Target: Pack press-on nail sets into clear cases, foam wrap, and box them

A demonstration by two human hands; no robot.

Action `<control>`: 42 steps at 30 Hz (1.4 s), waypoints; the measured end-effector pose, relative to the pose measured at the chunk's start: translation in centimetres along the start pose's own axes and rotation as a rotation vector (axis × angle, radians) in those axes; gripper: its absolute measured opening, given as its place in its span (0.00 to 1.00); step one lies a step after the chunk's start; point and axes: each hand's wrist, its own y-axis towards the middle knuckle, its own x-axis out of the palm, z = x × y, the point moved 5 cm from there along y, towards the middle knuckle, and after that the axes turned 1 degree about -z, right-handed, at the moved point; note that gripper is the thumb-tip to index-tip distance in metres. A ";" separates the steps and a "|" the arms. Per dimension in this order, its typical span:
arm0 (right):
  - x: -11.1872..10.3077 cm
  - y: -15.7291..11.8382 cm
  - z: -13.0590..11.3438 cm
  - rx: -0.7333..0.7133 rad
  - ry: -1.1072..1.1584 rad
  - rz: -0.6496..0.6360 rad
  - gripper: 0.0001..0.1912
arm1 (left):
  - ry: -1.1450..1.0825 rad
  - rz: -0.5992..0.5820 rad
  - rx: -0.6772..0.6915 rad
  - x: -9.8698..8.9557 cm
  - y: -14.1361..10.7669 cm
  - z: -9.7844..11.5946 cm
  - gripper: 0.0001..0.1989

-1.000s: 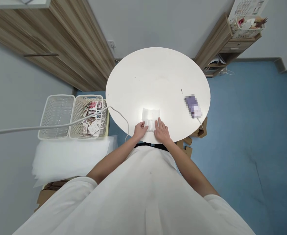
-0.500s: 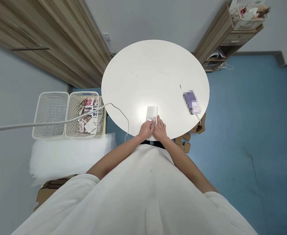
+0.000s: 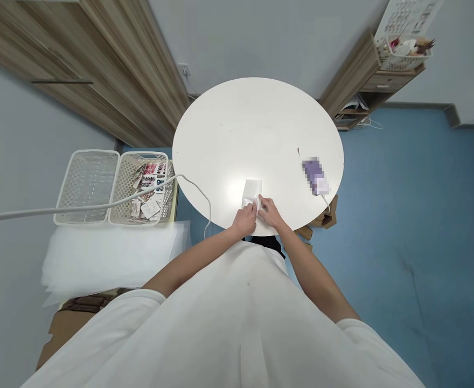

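Note:
A small white sheet-like piece (image 3: 252, 188) lies near the front edge of the round white table (image 3: 257, 118). My left hand (image 3: 245, 219) is closed at its lower left corner, with the fingertips pinching the white material. Just to the right, my right hand (image 3: 270, 212) has its fingers bent and pressed on the lower right edge of the same piece. Both hands nearly touch each other. The underside of the piece is hidden.
A blurred purple phone (image 3: 313, 175) with a cable lies at the table's right. White baskets (image 3: 87, 186) with cards in one stand at the left, above translucent sheets (image 3: 111, 258). A white cable (image 3: 140, 194) crosses the left side. Cardboard (image 3: 329, 214) is below right.
My right hand has lifted and shifted slightly right, its fingers now bent more. The white piece looks smoother and more folded at its lower edge. The view has tilted a little.

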 end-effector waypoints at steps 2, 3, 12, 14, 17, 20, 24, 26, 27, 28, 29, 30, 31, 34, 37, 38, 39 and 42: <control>-0.4 0.7 -0.3 0.064 0.065 0.071 0.31 | 0.025 -0.004 -0.008 0.2 0.0 0.2 0.32; -0.5 1.0 -0.5 0.101 0.069 0.116 0.31 | 0.026 -0.003 -0.014 0.2 0.0 0.3 0.32; -0.8 2.7 -0.3 0.234 0.082 0.229 0.16 | -0.309 0.094 0.113 -0.5 -1.0 -2.3 0.20; -0.7 2.6 -0.1 0.222 0.091 0.253 0.15 | -0.351 0.222 0.032 -1.2 -0.6 -3.9 0.18; -0.5 2.4 -0.2 0.215 0.090 0.292 0.15 | -0.300 0.275 0.007 -1.3 0.3 -4.7 0.20; -0.3 1.8 -0.5 0.171 0.071 0.278 0.17 | -0.246 0.226 0.044 -0.9 0.9 -4.4 0.25; -0.3 0.0 -1.0 -0.033 -0.038 0.160 0.23 | -0.199 0.221 0.058 -1.0 1.0 -4.2 0.26; -0.2 -0.9 -1.3 -0.168 -0.130 0.064 0.26 | -0.188 0.228 0.071 -1.3 1.0 -4.3 0.26; -0.1 -1.2 -1.4 -0.227 -0.172 0.017 0.28 | -0.188 0.230 0.075 -1.4 1.1 -4.3 0.26; 0.1 -1.5 -1.6 -0.274 -0.208 -0.025 0.30 | -0.193 0.229 0.076 -1.5 1.1 -4.4 0.26; 0.2 -1.5 -1.7 -0.303 -0.238 -0.057 0.33 | -0.200 0.226 0.076 -1.6 1.2 -4.4 0.26; 0.3 -1.5 -1.8 -0.314 -0.266 -0.080 0.35 | -0.208 0.221 0.076 -1.7 1.3 -4.4 0.26; 0.3 -1.3 -2.0 -0.309 -0.292 -0.093 0.36 | -0.217 0.213 0.076 -1.8 1.5 -4.4 0.26; 0.3 -0.6 -2.8 -0.258 -0.372 -0.106 0.33 | -0.239 0.189 0.075 -2.0 1.8 -4.4 0.27; 0.2 -0.1 -3.5 -0.213 -0.444 -0.125 0.24 | -0.257 0.174 0.074 -2.4 1.9 -4.6 0.28; 0.2 -0.2 -3.7 -0.205 -0.458 -0.137 0.22 | -0.266 0.166 0.084 -2.4 1.8 -4.7 0.28; 0.3 -0.3 -3.7 -0.201 -0.463 -0.152 0.21 | -0.279 0.154 0.099 -2.5 1.7 -4.8 0.27; 0.5 -1.1 -3.5 -0.201 -0.406 -0.199 0.22 | -0.358 0.085 0.144 -2.3 0.9 -5.1 0.23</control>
